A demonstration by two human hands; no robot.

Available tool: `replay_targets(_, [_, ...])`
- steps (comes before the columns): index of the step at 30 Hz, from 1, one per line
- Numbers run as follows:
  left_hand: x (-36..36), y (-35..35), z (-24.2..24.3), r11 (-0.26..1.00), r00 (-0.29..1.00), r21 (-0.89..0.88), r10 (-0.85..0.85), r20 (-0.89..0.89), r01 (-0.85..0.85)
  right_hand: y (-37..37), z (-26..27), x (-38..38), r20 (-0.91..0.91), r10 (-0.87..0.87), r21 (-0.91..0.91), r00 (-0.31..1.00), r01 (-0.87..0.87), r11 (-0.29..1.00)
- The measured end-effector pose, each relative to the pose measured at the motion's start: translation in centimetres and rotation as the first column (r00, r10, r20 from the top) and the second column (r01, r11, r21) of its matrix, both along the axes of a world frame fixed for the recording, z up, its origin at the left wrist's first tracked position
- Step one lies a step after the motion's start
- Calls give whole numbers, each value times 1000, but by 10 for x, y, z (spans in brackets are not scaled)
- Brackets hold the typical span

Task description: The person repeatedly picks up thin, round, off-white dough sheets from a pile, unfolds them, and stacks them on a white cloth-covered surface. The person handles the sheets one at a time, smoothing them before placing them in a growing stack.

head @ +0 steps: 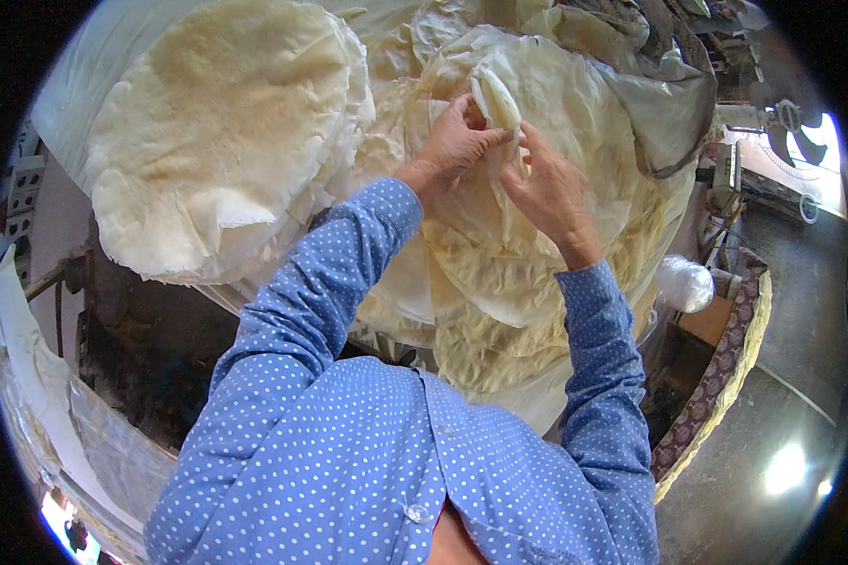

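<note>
Both my hands are at a folded strip (496,99) of a thin, pale sheet that looks like large crepe-like flatbread. My left hand (459,145) pinches the fold from the left, thumb across its front. On its right side, the fingers and thumb of my right hand (552,187) close around the lower part. The fold stands up from a wide, wrinkled layer of similar sheets (572,106), and its lower end runs down onto them. To the left lies a thick stack of round cream-coloured sheets (219,127) with ragged edges, one flap turned up near its front.
Clear plastic sheeting (71,134) lies under the left stack. A greyish cloth or film (664,113) is bunched at the back right. At right are a clear plastic bundle (685,284), a patterned padded edge (714,378) and a fan (795,127).
</note>
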State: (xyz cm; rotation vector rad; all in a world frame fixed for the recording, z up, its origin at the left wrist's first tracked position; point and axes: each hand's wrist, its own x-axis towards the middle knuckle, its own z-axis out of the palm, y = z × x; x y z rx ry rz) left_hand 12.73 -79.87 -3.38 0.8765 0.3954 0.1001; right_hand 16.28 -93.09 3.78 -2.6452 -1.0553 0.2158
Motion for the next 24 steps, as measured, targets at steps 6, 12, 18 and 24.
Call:
replay_targets(6, [9,-7,-17,998,997,1,70,14,-70,10,-13,4,111,12,-134,994,3,991])
replay_targets(12, [9,-8,-20,976,983,189,134,-127,-109,5,-18,22,26,22,-148,999,-18,989])
replay_targets(18, [10,-11,-21,983,979,93,167,-120,-157,-61,25,116,-607,-141,282,782,378,882])
replay_targets(24, [11,-8,-13,984,963,142,138,-230,-107,-155,91,213,-638,-273,245,720,526,814])
